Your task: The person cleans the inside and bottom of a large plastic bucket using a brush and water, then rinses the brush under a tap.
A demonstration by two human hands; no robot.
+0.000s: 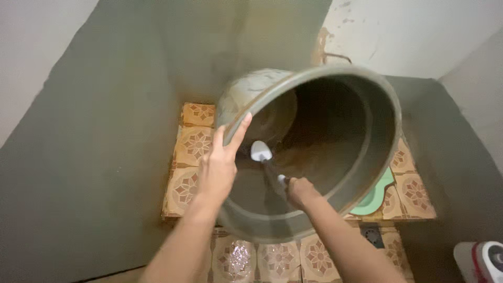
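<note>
Head view. Near edge: both forearms are cut off by the frame; a white and red object (484,260) at the lower right corner is also cut off. The right hand (298,189) reaches inside the tub (361,173), clenched on a brush (267,162) whose handle is blurred and whose white head lies against the inner wall. The left hand (217,167) grips the tub's left rim, fingers extended upward. The tilted tub hides most of the green squat pan (376,196) and part of the tiled floor (196,144).
</note>
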